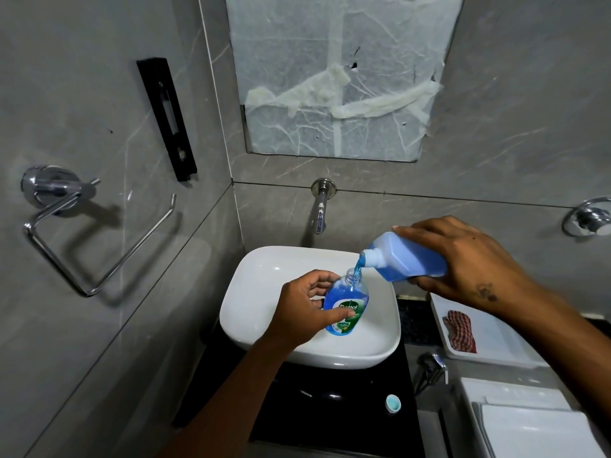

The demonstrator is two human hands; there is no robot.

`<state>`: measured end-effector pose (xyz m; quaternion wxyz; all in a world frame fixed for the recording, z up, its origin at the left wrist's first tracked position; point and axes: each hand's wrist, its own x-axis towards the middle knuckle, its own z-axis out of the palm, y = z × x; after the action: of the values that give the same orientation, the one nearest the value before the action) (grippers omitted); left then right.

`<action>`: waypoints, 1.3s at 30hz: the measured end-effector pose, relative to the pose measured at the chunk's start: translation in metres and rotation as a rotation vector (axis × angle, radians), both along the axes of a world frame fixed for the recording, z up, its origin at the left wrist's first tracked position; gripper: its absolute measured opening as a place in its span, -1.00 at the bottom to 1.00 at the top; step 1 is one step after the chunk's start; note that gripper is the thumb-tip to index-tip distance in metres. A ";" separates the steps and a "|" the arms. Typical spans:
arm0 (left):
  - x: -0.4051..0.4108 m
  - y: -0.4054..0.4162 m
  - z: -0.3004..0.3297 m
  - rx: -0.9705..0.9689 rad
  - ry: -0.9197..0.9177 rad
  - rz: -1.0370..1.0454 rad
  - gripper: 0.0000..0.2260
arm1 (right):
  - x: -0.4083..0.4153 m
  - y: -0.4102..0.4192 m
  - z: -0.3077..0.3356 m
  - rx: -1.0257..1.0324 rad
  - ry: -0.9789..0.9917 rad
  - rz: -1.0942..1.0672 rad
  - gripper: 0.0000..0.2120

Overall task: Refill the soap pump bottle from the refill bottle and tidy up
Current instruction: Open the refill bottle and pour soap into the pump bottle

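Observation:
My left hand (302, 310) grips the clear soap bottle (347, 304) over the white basin (264, 292). Its pump is off, the neck is open, and blue soap fills much of it. My right hand (463, 262) holds the blue refill bottle (408, 257) tipped down to the left. A blue stream runs from its spout into the soap bottle's neck. The refill bottle's cap (393, 403) lies on the black counter below the basin. The pump head is not in view.
A wall tap (320, 213) sticks out above the basin. A white tray (496, 335) with a checked cloth (460, 330) sits at the right. A toilet tank (529, 421) is at the lower right. A chrome towel holder (82, 226) hangs on the left wall.

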<state>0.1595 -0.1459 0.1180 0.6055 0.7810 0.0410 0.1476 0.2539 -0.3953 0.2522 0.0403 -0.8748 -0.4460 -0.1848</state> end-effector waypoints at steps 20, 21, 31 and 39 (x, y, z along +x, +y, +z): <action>-0.001 -0.002 -0.003 -0.047 0.003 -0.008 -0.58 | -0.003 -0.002 0.008 0.000 -0.030 -0.001 -0.24; -0.001 -0.002 -0.004 -0.049 0.000 -0.006 -0.58 | -0.003 -0.002 0.008 -0.001 -0.033 0.000 -0.24; -0.004 -0.002 -0.002 -0.065 0.016 -0.012 -0.59 | -0.006 -0.002 0.009 0.001 -0.046 0.004 -0.24; -0.006 -0.003 -0.003 -0.073 0.016 -0.010 -0.58 | -0.009 -0.002 0.008 0.005 -0.056 0.004 -0.23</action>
<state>0.1538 -0.1488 0.1148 0.6340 0.7597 0.0471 0.1369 0.2448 -0.3975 0.2603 0.0303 -0.8683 -0.4483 -0.2103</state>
